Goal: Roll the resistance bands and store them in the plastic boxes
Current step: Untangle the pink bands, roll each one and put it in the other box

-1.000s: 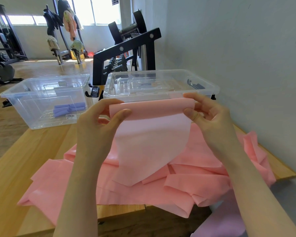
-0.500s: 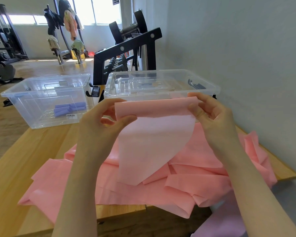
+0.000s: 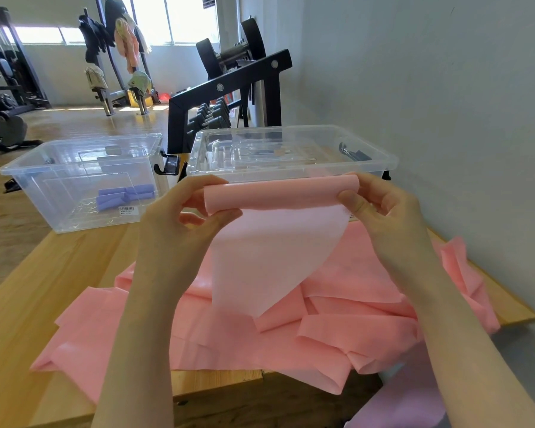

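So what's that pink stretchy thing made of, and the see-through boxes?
The pink resistance band looks like thin rubbery latex with a matte finish: it drapes limp, rolls softly between the left hand and right hand, and light glows through it. The plastic boxes look like hard clear plastic: glossy, with the floor and purple rolls showing through.
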